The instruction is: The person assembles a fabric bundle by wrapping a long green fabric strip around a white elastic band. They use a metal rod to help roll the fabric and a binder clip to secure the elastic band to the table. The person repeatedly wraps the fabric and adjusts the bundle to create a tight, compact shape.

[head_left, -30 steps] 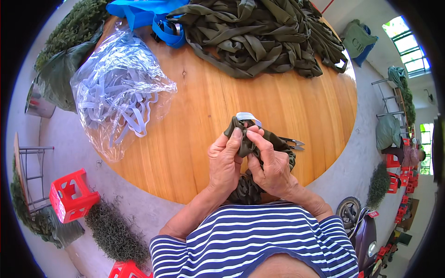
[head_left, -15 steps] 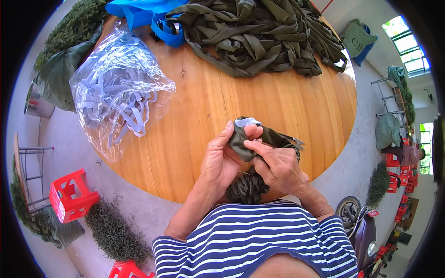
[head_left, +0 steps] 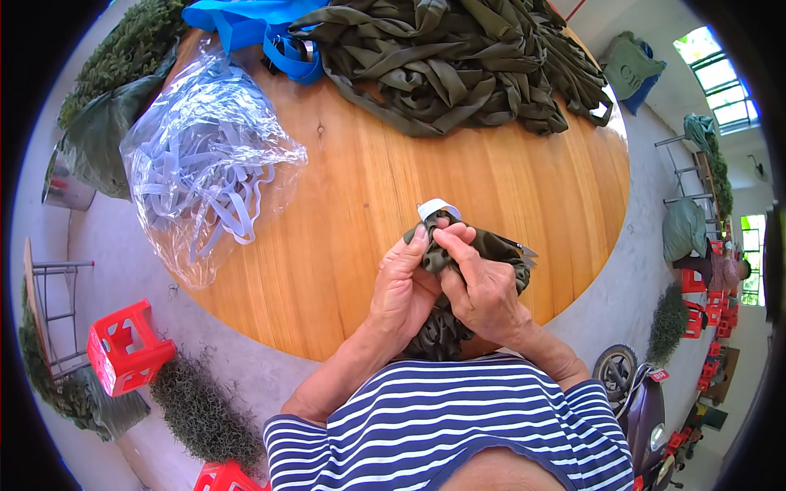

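Near the front edge of the table, my left hand [head_left: 404, 286] pinches a dark olive-green cloth strip [head_left: 442, 334] from the left. My right hand [head_left: 490, 296] grips the same cloth from the right, its index finger and thumb close to my left fingertips. A white elastic band [head_left: 439, 206] sticks out of the cloth just beyond the fingers, bent in a small arc. Below my hands the cloth hangs gathered in tight folds toward my lap. Metal scissors [head_left: 524, 249] show only their tips beside the cloth, right of my hands; the rest is hidden.
A clear plastic bag [head_left: 209, 155] of pale elastic strips lies at the table's left. A large heap of olive cloth [head_left: 458, 65] and a blue strap bag [head_left: 254, 29] lie at the far side. Left on the floor stands a red stool [head_left: 129, 348]; a motor scooter [head_left: 643, 417] stands at right.
The hands have drawn closer together and the cloth between them is bunched up. The white elastic now stands up farther out of the cloth. My left hand has shifted slightly right.
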The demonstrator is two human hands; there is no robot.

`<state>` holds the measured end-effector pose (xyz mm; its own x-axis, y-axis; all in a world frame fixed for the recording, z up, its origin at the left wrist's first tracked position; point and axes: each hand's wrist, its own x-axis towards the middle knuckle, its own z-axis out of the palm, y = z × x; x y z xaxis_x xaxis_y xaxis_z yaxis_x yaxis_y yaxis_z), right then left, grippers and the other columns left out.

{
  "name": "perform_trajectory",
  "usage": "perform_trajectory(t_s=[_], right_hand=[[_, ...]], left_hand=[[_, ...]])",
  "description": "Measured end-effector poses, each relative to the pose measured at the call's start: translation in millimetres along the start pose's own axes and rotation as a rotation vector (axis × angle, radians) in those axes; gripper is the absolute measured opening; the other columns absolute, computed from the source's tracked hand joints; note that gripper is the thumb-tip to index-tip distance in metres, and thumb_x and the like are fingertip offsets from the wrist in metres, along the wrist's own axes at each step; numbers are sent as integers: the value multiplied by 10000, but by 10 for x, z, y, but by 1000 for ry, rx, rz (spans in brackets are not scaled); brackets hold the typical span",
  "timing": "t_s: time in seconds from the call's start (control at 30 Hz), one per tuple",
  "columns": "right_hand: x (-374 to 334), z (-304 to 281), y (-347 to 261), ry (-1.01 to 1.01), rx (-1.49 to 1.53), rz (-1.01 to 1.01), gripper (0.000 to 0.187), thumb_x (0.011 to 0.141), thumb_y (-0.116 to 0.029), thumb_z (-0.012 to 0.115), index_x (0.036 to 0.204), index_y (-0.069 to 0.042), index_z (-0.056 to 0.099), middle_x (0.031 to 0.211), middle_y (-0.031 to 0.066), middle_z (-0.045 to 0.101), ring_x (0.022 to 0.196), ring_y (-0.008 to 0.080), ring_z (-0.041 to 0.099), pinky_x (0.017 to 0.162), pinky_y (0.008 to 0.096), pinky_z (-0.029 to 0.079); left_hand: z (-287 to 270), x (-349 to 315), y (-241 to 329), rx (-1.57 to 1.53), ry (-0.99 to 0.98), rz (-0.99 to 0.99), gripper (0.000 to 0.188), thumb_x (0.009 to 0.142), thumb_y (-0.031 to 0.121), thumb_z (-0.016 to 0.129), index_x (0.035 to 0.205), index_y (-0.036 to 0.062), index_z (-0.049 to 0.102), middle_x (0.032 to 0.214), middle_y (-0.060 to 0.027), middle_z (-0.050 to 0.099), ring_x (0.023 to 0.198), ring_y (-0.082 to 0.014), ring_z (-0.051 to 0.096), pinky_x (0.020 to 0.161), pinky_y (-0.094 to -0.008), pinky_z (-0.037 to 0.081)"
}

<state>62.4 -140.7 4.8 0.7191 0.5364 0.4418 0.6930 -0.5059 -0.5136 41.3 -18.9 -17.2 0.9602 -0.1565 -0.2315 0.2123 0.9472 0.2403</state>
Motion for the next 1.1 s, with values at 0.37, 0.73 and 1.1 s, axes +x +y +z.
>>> perform_trajectory(t_s=[0.37,0.73,1.1], right_hand=[[149,-321,-1,-327,544,454,308,820,-21,474,1128,-15,480,714,58,592,497,57,494,485,224,406],[126,-216,-24,-197,448,360,325,814,-74,574,1126,-42,488,844,88,605,738,126,615,633,231,471],[576,-306,411,-286,590,67,298,811,-193,600,1053,-25,557,876,67,627,843,134,581,820,276,428]], left_hand=[[16,-40,60,20,113,59,315,927,287,421,1054,26,542,944,-41,607,826,-112,589,703,-237,488],[51,-86,27,150,60,80,265,906,246,473,1011,20,562,951,-59,610,882,-134,577,802,-272,451],[270,-121,274,259,-73,10,242,881,215,475,884,-14,555,764,-128,630,682,-248,640,651,-335,534]])
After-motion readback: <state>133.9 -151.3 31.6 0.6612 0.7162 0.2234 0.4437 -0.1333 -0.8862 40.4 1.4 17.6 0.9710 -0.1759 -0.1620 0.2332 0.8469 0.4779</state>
